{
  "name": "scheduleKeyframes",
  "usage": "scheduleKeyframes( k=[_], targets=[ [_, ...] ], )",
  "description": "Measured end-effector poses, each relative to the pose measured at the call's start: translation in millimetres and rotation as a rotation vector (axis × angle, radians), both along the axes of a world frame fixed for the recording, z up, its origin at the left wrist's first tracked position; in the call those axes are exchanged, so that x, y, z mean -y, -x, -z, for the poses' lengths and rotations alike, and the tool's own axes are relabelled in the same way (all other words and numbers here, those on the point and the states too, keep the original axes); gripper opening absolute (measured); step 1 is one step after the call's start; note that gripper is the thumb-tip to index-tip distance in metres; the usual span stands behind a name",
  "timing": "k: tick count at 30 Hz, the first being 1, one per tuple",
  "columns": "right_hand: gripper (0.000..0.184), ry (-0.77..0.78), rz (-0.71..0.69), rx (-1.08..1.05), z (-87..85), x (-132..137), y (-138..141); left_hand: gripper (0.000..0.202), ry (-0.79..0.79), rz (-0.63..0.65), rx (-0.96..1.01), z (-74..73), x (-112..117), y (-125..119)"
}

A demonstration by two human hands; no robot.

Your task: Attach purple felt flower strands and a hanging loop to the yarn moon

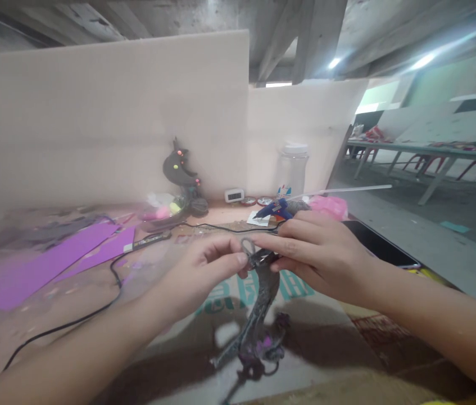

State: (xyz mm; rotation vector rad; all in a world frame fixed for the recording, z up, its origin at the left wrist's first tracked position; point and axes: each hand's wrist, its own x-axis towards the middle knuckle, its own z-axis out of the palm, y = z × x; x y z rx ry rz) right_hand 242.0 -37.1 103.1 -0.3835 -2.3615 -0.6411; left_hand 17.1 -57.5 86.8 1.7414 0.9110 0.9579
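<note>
Our forearms (pixel 107 340) nearest, over pinkish table (pixel 216 212); our left hand (pixel 214 261) pinches gray loop (pixel 248 240) between fingertips, our right hand (pixel 320 247) grips top of dark figure (pixel 266 289), mid-view above pale board (pixel 326 337); purple sheets (pixel 52 264) left, glue gun (pixel 277 209) behind; white panels (pixel 107 124), concrete ceiling (pixel 216 17), long table (pixel 415 147) far right; teal characters (pixel 221 302) on board, partly hidden, we cannot read; small clock's (pixel 234 195) display likewise.

The 2 hands (pixel 322 247) partly hide the grey figure (pixel 265 292), whose lower tip (pixel 234 390) is blurred.
</note>
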Motion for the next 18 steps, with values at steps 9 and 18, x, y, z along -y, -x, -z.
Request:
scheduleKeyframes(
  k=[9,18],
  targets=[
    [0.026,-0.029,-0.021,0.012,-0.1,0.0,0.4,0.021,0.008,0.041,0.035,1.7,-0.7,0.5],
    [0.024,-0.002,-0.02,0.018,1.0,-0.6,0.8,0.022,0.026,0.026,0.013,1.7,1.1,-0.7]
  ],
)
